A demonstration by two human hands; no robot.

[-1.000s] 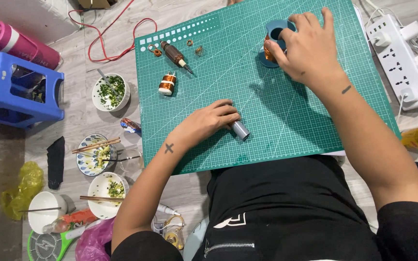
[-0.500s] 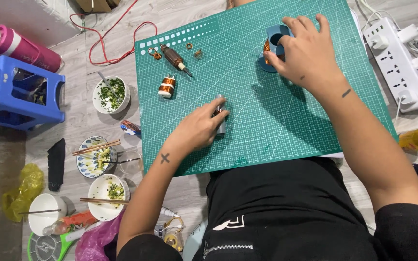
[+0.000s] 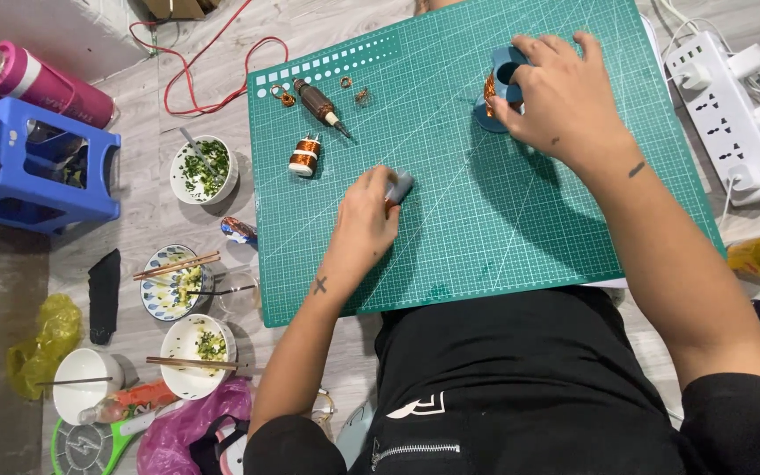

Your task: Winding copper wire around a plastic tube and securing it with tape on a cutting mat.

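Green cutting mat (image 3: 521, 229): left hand (image 3: 367, 220) grips grey cylinder (image 3: 399, 186).

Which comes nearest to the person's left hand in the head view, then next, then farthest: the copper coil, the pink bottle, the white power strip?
From the left hand:
1. Copper coil, on the green mat just up-left.
2. Pink bottle, far left on the floor.
3. White power strip, far right beyond the mat.

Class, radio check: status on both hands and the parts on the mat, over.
Left hand grips grey cylinder on mat. Right hand holds blue housing, copper winding showing. Copper coil and rotor lie apart, untouched.
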